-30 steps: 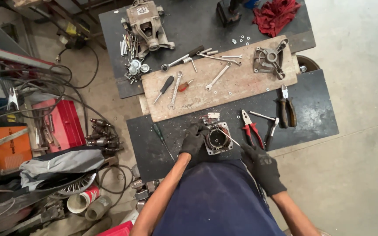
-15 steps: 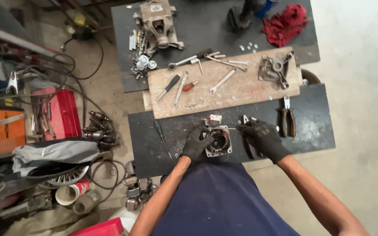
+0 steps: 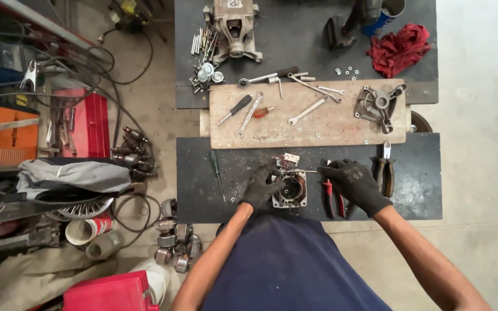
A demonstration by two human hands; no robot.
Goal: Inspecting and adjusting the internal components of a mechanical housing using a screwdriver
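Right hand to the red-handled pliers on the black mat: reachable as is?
Probably yes. The red-handled pliers lie on the black mat directly under and beside the right hand, nothing on top of them. That hand seems to hold a thin metal rod, which it might need to put down first.

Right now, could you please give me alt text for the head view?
Seen from above, a gloved left hand steadies a small metal motor housing on a black mat, while the gloved right hand holds a thin tool to it, beside red-handled pliers.

Dull metal housing (image 3: 290,190), matt black mat (image 3: 226,196), rough bare wooden board (image 3: 283,124)
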